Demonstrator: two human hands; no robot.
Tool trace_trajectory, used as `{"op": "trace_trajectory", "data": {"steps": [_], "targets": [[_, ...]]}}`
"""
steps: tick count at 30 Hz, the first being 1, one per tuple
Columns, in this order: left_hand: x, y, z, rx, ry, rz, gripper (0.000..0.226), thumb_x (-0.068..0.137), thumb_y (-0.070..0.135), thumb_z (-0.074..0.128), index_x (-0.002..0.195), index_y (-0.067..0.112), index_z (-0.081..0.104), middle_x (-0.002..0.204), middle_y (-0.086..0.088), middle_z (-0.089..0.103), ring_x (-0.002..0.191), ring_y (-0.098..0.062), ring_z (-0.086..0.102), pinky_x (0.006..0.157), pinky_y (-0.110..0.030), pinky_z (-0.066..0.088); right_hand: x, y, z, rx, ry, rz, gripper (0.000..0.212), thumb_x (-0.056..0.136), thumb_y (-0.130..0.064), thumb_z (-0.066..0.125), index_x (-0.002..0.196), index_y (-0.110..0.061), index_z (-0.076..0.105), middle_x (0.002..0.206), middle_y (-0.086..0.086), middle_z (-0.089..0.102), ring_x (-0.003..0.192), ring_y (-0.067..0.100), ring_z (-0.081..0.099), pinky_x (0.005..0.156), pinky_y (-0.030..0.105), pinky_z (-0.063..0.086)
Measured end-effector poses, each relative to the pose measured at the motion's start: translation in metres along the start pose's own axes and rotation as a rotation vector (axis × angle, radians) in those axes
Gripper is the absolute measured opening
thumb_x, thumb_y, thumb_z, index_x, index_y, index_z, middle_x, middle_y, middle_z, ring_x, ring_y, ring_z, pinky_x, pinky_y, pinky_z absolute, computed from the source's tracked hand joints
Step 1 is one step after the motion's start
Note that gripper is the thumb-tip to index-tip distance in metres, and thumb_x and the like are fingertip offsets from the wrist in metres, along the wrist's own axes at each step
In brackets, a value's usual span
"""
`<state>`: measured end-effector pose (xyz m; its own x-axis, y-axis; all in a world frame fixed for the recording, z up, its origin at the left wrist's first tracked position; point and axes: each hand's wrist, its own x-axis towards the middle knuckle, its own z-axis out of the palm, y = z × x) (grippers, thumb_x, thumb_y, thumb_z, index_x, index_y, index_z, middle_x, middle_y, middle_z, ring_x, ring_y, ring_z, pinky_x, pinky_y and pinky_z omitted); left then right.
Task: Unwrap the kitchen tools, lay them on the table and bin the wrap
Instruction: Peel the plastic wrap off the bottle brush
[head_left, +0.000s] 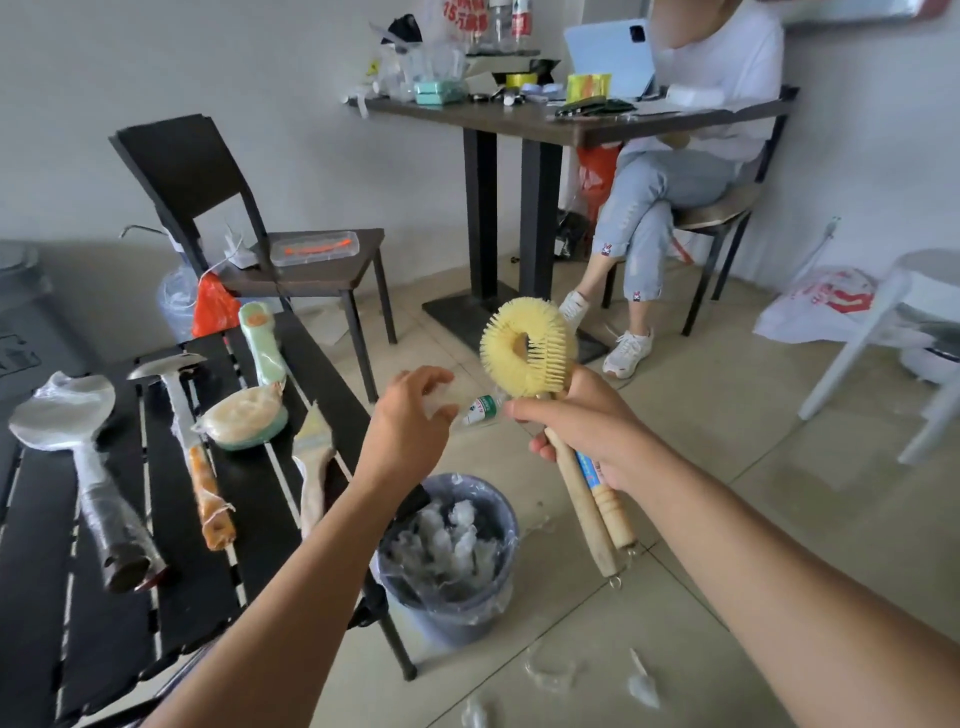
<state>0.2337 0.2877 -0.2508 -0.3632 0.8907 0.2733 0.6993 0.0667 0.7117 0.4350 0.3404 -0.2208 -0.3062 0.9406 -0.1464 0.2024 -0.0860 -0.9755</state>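
A single head-worn wide-angle view looks forward and down, close above both forearms; the slatted bench (130, 545) lies near left, the tiled floor (727, 441) right and far.

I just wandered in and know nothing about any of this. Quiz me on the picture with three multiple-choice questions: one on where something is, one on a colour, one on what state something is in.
1. Where does the bin stand?
A. on the chair
B. on the floor beside the black table
C. on the far desk

2. What colour are the bristles of the brush gripped by the right hand?
A. yellow
B. red
C. black

3. What state is the bin in?
A. empty
B. lid shut
C. open, with crumpled wrap inside

Answers:
1 B: it sits on the floor by the table's edge.
2 A: the round head is pale yellow.
3 C: clear wads show inside its liner.
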Motion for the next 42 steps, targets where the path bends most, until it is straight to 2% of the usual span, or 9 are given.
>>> {"op": "trace_trajectory", "data": {"steps": [5,11,17,20,23,29,35,39,42], "targets": [[0.015,-0.013,0.01,-0.026,-0.053,-0.052,0.036,0.095,0.01,0.073,0.13,0.021,0.067,0.122,0.003,0.066,0.112,-0.011,0.059,0.093,-0.022,0.042,0.027,0.003,0.002,0.001,0.002,0.016,0.028,0.084,-0.017,0.087,0.106,-0.009,0.073,0.092,0.015,0.081,0.055,0.018,0.07,0.053,0.028,0.055],[0.024,-0.022,0.001,-0.089,-0.016,-0.105,0.034,0.096,0.008,0.07,0.127,0.021,0.07,0.116,0.007,0.069,0.109,-0.01,0.063,0.08,-0.01,0.04,0.041,0.009,0.014,-0.032,-0.016,0.045,0.025,0.083,-0.019,0.087,0.102,-0.01,0.073,0.082,0.009,0.081,0.056,0.018,0.072,0.052,0.027,0.056],[0.018,-0.023,-0.017,-0.122,0.024,-0.099,0.032,0.097,0.006,0.068,0.125,0.021,0.07,0.116,0.005,0.07,0.109,-0.013,0.065,0.087,-0.019,0.047,0.037,0.009,0.027,-0.054,-0.039,0.05,0.028,0.08,-0.019,0.088,0.101,-0.01,0.072,0.079,0.008,0.08,0.057,0.02,0.073,0.054,0.028,0.056],[0.009,-0.028,-0.036,-0.115,0.041,-0.086,0.033,0.097,0.007,0.067,0.127,0.022,0.069,0.118,0.006,0.069,0.11,-0.01,0.065,0.085,-0.017,0.048,0.031,0.0,0.041,-0.058,-0.055,0.039,0.026,0.08,-0.018,0.088,0.099,-0.008,0.073,0.077,0.008,0.079,0.057,0.019,0.073,0.054,0.027,0.055],[-0.003,-0.036,-0.064,-0.124,0.058,-0.076,0.035,0.097,0.005,0.065,0.128,0.02,0.068,0.123,0.002,0.068,0.115,-0.012,0.064,0.094,-0.02,0.049,0.024,-0.016,0.062,-0.061,-0.102,0.015,0.028,0.08,-0.02,0.089,0.099,-0.008,0.072,0.077,0.009,0.077,0.058,0.018,0.074,0.056,0.029,0.057],[-0.033,-0.063,-0.15,0.022,0.173,-0.051,0.037,0.097,0.009,0.066,0.131,0.024,0.065,0.124,0.008,0.061,0.107,-0.002,0.06,0.088,-0.016,0.044,0.008,-0.054,0.133,0.004,-0.23,0.052,0.04,0.076,-0.029,0.094,0.105,-0.013,0.073,0.069,0.004,0.075,0.058,0.016,0.074,0.058,0.029,0.059],[-0.074,-0.11,-0.244,0.121,0.313,-0.134,0.041,0.094,0.007,0.067,0.134,0.02,0.064,0.126,0.004,0.063,0.111,-0.011,0.061,0.089,-0.016,0.043,-0.012,-0.08,0.236,0.08,-0.349,0.088,0.044,0.077,-0.035,0.093,0.108,-0.012,0.074,0.066,0.001,0.074,0.057,0.014,0.072,0.054,0.027,0.056],[-0.102,-0.147,-0.29,0.196,0.362,-0.175,0.044,0.093,0.012,0.068,0.135,0.022,0.061,0.123,0.009,0.057,0.114,-0.013,0.061,0.098,-0.027,0.046,-0.035,-0.08,0.309,-0.062,-0.419,0.021,0.047,0.075,-0.05,0.09,0.104,-0.017,0.072,0.092,0.006,0.076,0.091,0.026,0.073,0.082,0.043,0.062],[-0.115,-0.173,-0.316,0.171,0.371,-0.255,0.045,0.093,0.021,0.074,0.135,0.024,0.057,0.121,0.008,0.06,0.112,-0.015,0.062,0.098,-0.031,0.05,-0.051,-0.083,0.356,-0.074,-0.471,-0.016,0.041,0.079,-0.047,0.089,0.099,-0.018,0.069,0.089,0.003,0.073,0.084,0.022,0.069,0.065,0.031,0.052]]}}
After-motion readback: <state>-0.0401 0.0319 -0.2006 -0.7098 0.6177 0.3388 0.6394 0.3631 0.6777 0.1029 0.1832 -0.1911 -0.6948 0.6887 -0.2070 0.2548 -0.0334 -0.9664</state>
